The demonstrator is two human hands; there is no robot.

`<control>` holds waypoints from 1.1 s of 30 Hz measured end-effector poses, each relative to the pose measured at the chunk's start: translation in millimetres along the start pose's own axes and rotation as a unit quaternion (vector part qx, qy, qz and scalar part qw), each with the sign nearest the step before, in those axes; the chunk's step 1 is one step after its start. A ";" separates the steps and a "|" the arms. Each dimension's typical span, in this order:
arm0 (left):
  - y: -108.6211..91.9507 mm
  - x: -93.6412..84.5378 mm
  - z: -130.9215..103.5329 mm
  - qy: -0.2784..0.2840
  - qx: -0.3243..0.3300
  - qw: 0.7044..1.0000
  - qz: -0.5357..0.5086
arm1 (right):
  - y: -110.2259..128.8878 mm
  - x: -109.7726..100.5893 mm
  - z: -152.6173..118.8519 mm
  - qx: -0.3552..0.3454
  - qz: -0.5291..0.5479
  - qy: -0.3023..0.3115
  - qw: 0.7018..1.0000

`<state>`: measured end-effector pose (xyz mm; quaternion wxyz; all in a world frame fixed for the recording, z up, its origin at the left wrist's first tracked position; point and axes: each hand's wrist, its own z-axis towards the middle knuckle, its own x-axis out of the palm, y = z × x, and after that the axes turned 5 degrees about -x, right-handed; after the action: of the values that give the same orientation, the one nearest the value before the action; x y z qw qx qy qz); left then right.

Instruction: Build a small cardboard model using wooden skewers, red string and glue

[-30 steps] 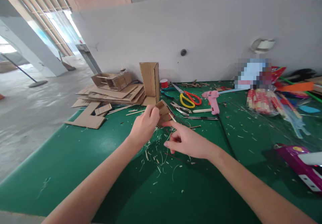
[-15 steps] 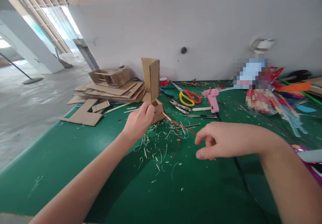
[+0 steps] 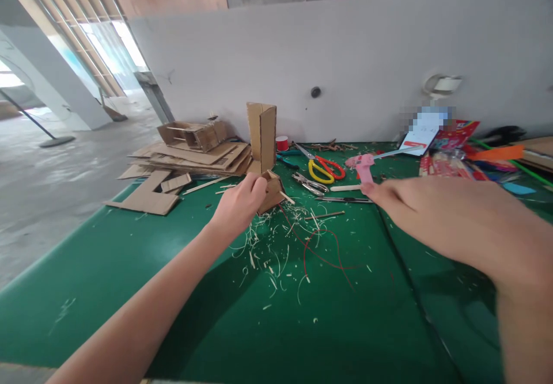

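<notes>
My left hand [image 3: 242, 198] is closed around the left side of a small cardboard box [image 3: 272, 191] on the green table. A thin wooden stick [image 3: 287, 197] pokes out of the box on its right. From beneath it a red thread [image 3: 322, 231] trails loosely across the tabletop. Farther right, my right hand [image 3: 432, 211] has its thumb and index finger on the handle of a pink glue gun [image 3: 364, 168]; its other fingers are hidden behind the hand. A pale blue glue stick [image 3: 397, 152] sticks out of the gun's back end.
Scissors [image 3: 322, 168], pliers [image 3: 309, 183] and a utility knife [image 3: 343, 200] lie between my hands. Behind my left hand are a tall cardboard piece [image 3: 261, 136] and stacked cardboard sheets [image 3: 190, 156]. Wood shavings [image 3: 272, 257] litter the middle. A phone [image 3: 421, 130] leans at the back right.
My right hand has let go of the red thread and moved up and right onto the glue gun's handle. The thread now lies slack on the table. My left hand stays on the box.
</notes>
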<state>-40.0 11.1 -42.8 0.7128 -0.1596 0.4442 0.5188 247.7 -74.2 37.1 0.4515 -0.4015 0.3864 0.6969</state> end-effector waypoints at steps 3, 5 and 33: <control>-9.2 -3.3 -1.7 0.015 0.055 0.998 -0.009 | 18.0 31.7 16.0 0.026 -0.001 0.038 0.999; -14.2 -4.0 -2.8 0.027 0.076 0.997 -0.016 | 30.6 60.6 26.1 -0.017 0.087 0.091 0.992; -19.2 6.3 1.4 0.058 0.064 0.996 0.007 | 41.2 40.9 -13.5 -0.178 -0.074 0.294 0.936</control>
<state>-22.0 8.0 -51.5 0.6907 -0.1401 0.5185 0.4842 200.8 -85.4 2.1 0.2887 -0.6897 0.3412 0.5696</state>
